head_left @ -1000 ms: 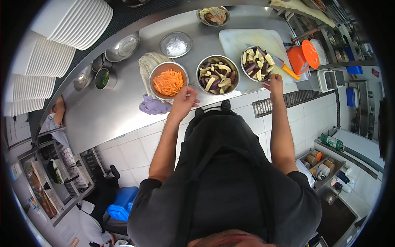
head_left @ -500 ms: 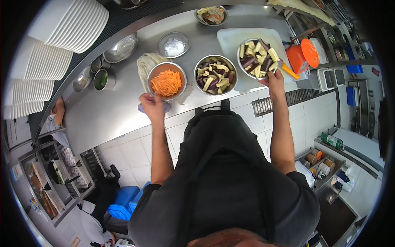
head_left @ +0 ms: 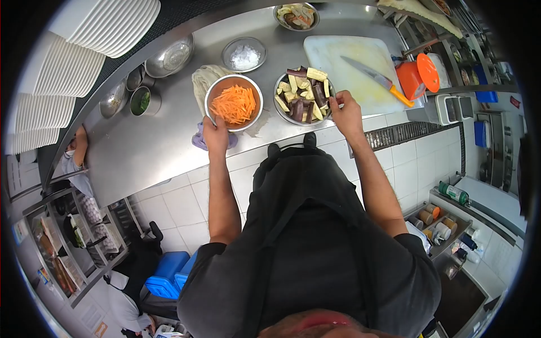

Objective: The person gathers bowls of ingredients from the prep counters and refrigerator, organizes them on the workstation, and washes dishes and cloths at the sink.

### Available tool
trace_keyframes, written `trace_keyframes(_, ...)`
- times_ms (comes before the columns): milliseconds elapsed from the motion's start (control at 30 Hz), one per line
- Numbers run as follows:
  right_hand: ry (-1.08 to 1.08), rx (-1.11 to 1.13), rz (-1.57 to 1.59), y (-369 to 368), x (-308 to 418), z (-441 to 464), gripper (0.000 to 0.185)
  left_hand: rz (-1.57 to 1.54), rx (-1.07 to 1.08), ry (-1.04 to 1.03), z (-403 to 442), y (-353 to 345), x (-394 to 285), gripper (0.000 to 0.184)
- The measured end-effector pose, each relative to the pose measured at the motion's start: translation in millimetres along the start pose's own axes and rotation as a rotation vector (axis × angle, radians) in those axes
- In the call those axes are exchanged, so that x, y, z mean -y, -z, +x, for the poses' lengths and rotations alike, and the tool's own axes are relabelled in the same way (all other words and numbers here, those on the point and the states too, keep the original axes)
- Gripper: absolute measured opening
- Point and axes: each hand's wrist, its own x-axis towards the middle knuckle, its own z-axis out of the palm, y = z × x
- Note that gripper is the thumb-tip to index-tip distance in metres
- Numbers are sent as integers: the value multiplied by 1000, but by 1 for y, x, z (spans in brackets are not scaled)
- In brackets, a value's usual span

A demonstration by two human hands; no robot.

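My left hand (head_left: pixel 216 135) pinches the near rim of a metal bowl (head_left: pixel 255 116) full of shredded carrot (head_left: pixel 233 105). To its right, my right hand (head_left: pixel 346 114) has its fingers closed on the right rim of a metal bowl (head_left: pixel 289 119) heaped with cut eggplant (head_left: pixel 304 93). That bowl appears stacked on the other eggplant bowl, which it mostly hides. A knife (head_left: pixel 366 71) with a yellow handle lies on the white cutting board (head_left: pixel 321 53) beyond my right hand. Beneath and beside the carrot bowl are a beige cloth (head_left: pixel 204 83) and a purple cloth (head_left: pixel 199 138).
A dish of white grains (head_left: pixel 244 57) and a bowl of food scraps (head_left: pixel 296 17) stand farther back. An orange scale (head_left: pixel 410 79) is at the right. Metal bowls (head_left: pixel 171 57), a pot (head_left: pixel 141 102) and stacked white dishes (head_left: pixel 53 67) are left. Other people are at the left edge.
My right hand has brought its eggplant bowl left from the cutting board onto the middle bowl, uncovering the knife. My left hand has closed on the carrot bowl's rim.
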Motion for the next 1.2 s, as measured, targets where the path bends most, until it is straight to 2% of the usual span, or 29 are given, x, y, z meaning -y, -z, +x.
trace_keyframes(100, 12, -133, -109, 7, 17, -5, 33, -180, -4, 19, -6, 8, -4, 24)
trace_keyframes(200, 478, -193, -234, 14, 50, 8, 53, -153, 37, 35, -9, 26, -15, 24)
trace_keyframes(300, 563, -100, -398, 1, 89, 14, 67, -268, 64, 66, -14, 32, -27, 22)
trace_keyframes(400, 579, 68, -419, -36, 71, 9, 74, -371, 61, 65, -14, 30, -16, 21)
trace_keyframes(500, 557, 56, -469, -41, 72, 12, 76, -389, 102, 56, -22, 37, -36, 20)
trace_keyframes(633, 567, 66, -527, -40, 80, 11, 78, -427, 223, -31, -29, 31, -104, 20)
trace_keyframes(733, 517, 71, -431, -25, 74, 12, 77, -492, 319, -119, -27, 1, -139, 20)
trace_keyframes(833, 408, -121, -187, 14, 58, 12, 66, -506, 400, -164, -25, -34, -157, 22)
trace_keyframes(867, 338, -206, 9, 14, 37, 16, 46, -438, 397, -187, -24, -43, -162, 23)
trace_keyframes(967, -27, -149, 574, 18, 5, 12, 37, -71, 358, -284, -23, -69, -161, 25)
trace_keyframes(1000, -46, -132, 556, 18, -1, 9, 41, -47, 415, -202, -22, -73, -159, 27)
trace_keyframes(1100, -171, -75, 730, 6, 3, 8, 49, -49, 448, -254, -23, -66, -170, 29)
trace_keyframes(1133, -190, -76, 786, 3, 9, 9, 53, -93, 431, -313, -22, -68, -166, 31)
trace_keyframes(1200, -199, -106, 821, 5, 13, 13, 59, -285, 499, -294, -16, -76, -155, 32)
